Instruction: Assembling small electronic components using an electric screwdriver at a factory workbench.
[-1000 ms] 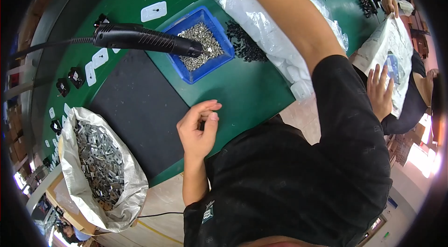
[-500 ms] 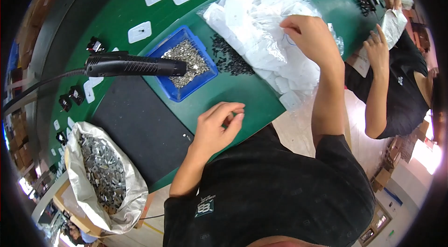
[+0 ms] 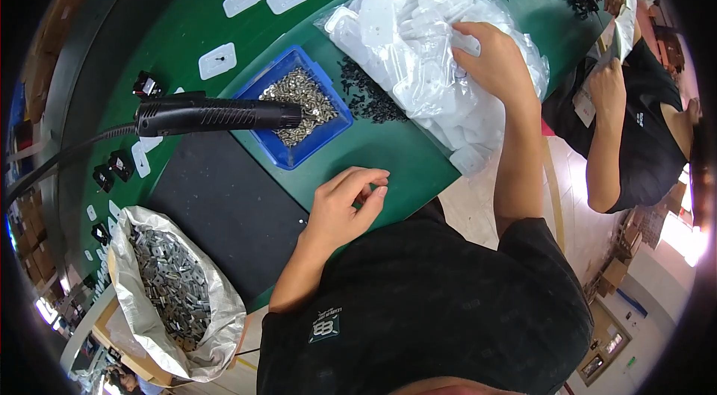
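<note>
My right hand (image 3: 497,59) lies on a clear plastic bag (image 3: 396,22) full of white flat plates, at the far right of the green table (image 3: 388,156). Its fingertips press into the bag, and what they hold is hidden. My left hand (image 3: 347,204) hovers at the table's near edge with its fingers loosely curled and nothing visible in them. It is just in front of a blue tray (image 3: 332,134) of small silvery screws (image 3: 299,100).
A black corded power tool (image 3: 216,115) hangs over the tray's left side. Below it lies a black mat (image 3: 216,201), with a silver bag of metal clips (image 3: 168,283) to the left. Small black parts (image 3: 370,96) and white plates (image 3: 216,60) dot the table. Another person's hand (image 3: 609,74) works at right.
My right arm has drawn back from the far side and its hand has come down onto the bag of white plates. My left hand has loosened from a pinch.
</note>
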Available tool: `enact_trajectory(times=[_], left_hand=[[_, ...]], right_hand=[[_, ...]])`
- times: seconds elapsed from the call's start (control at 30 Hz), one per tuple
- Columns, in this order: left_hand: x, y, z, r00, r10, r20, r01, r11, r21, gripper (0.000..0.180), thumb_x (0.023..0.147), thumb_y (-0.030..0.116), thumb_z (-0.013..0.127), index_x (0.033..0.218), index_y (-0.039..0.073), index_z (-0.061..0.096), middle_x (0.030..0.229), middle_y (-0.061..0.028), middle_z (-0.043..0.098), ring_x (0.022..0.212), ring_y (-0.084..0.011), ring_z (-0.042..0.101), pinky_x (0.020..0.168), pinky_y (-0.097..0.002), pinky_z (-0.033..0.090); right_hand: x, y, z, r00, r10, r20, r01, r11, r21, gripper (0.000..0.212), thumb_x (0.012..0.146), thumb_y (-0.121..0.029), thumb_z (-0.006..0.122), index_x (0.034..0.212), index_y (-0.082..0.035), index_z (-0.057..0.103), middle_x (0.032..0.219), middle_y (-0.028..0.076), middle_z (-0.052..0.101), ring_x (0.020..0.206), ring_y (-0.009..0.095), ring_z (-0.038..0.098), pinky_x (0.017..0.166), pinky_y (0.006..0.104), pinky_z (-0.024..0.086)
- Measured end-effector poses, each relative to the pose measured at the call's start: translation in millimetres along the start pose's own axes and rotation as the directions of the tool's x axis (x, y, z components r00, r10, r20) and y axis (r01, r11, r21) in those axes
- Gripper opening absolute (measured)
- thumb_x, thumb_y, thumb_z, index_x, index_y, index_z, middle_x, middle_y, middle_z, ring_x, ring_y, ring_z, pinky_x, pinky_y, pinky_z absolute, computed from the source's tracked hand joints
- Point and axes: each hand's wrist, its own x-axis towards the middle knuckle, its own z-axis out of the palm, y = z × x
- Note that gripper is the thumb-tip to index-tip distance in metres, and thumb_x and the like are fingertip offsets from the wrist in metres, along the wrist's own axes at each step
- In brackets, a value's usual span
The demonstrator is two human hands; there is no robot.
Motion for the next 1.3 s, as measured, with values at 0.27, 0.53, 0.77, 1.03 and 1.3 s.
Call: enact_trajectory(times=[0.27, 0.53, 0.77, 1.03, 1.3], left_hand=[[-14.3, -5.5, -18.9, 0.996, -0.068, -0.060, 0.064, 0.995, -0.074, 0.022, 0.080, -0.006, 0.062, 0.100, -0.001, 0.067, 0.087, -0.0078, 0.069, 0.066, -0.0089, 0.061, 0.057, -0.0209, 0.048], [-16.5, -7.7, -24.1, 0.994, -0.070, -0.088, 0.062, 0.994, -0.092, 0.020, 0.081, -0.006, 0.061, 0.100, -0.001, 0.067, 0.086, -0.0077, 0.069, 0.067, -0.0093, 0.062, 0.058, -0.0213, 0.048], [-15.7, -7.2, -24.2, 0.995, -0.060, -0.084, 0.053, 0.995, -0.082, 0.019, 0.082, -0.005, 0.061, 0.099, -0.001, 0.068, 0.086, -0.0081, 0.069, 0.067, -0.0097, 0.062, 0.058, -0.0217, 0.049], [-14.5, -3.4, -14.7, 0.985, -0.138, -0.103, 0.105, 0.956, -0.274, 0.028, 0.087, 0.001, 0.061, 0.115, -0.004, 0.060, 0.091, -0.0114, 0.069, 0.074, -0.0144, 0.066, 0.065, -0.0243, 0.053], [-14.7, 0.9, -6.2, 0.976, -0.216, -0.025, 0.195, 0.918, -0.344, 0.028, 0.091, 0.003, 0.060, 0.117, -0.005, 0.057, 0.095, -0.0119, 0.069, 0.073, -0.0143, 0.067, 0.063, -0.0254, 0.056]], right_hand=[[12.5, 5.7, 8.3, 0.953, 0.149, 0.264, -0.212, 0.950, 0.229, 0.034, 0.077, -0.012, 0.064, 0.109, -0.001, 0.066, 0.081, 0.012, 0.069, 0.069, 0.024, 0.065, 0.067, 0.0330, 0.050], [27.6, 5.1, -3.5, 0.905, 0.037, 0.423, -0.062, 0.997, 0.045, 0.034, 0.073, -0.006, 0.061, 0.105, 0.003, 0.059, 0.073, 0.003, 0.057, 0.068, 0.012, 0.052, 0.062, 0.0282, 0.043], [25.0, 15.0, -20.5, 0.893, 0.072, 0.445, -0.245, 0.906, 0.346, 0.024, 0.079, -0.011, 0.069, 0.097, 0.003, 0.061, 0.076, 0.001, 0.062, 0.067, 0.009, 0.054, 0.062, 0.0257, 0.044], [-75.0, -66.0, -42.3, 0.971, 0.213, -0.109, -0.118, 0.822, 0.557, 0.016, 0.085, -0.006, 0.072, 0.098, 0.001, 0.065, 0.077, 0.001, 0.067, 0.066, 0.003, 0.057, 0.059, 0.0164, 0.045], [-100.5, -103.3, 5.7, 0.829, -0.172, 0.533, -0.299, 0.670, 0.680, 0.014, 0.084, -0.010, 0.072, 0.093, -0.001, 0.067, 0.072, 0.004, 0.067, 0.066, 0.006, 0.062, 0.058, 0.0234, 0.049]])
